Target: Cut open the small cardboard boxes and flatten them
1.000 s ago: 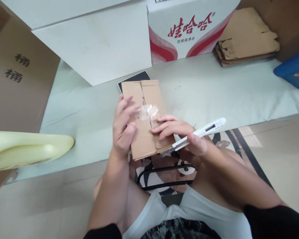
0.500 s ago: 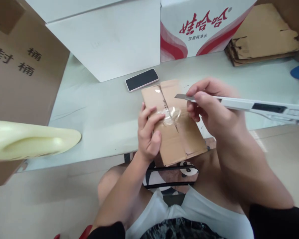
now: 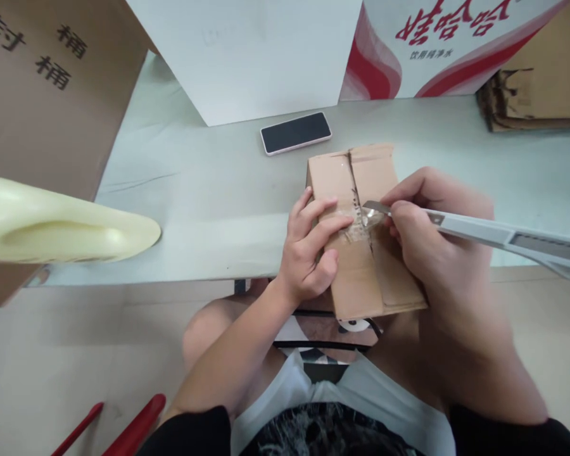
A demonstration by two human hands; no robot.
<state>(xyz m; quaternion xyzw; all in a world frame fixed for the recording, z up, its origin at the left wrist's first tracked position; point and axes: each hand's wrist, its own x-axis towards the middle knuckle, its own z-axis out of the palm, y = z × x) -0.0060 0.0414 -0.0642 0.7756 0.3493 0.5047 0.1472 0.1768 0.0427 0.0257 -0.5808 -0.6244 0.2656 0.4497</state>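
Observation:
A small brown cardboard box (image 3: 361,278) lies tilted at the table's near edge, a dark seam running down its upper face and a patch of clear tape (image 3: 352,229) across the middle. My left hand (image 3: 310,250) grips the box's left side, two fingers resting on top beside the tape. In my right hand (image 3: 432,234) is a white utility knife (image 3: 498,233), held near its front end. Its bare blade (image 3: 376,207) meets or hovers just over the seam by the tape; contact is hard to tell. Some right fingertips are hidden behind the hand.
A phone (image 3: 296,133) lies on the pale table (image 3: 209,221) beyond the box. White cartons (image 3: 266,57) stand behind it, with flattened cardboard (image 3: 546,88) at the right. To the left are a large brown carton (image 3: 52,120) and a pale yellow object (image 3: 76,221).
My right hand has brought the knife's blade down and left relative to the box, onto or close to the taped seam. The left hand keeps its hold. The camera view has shifted.

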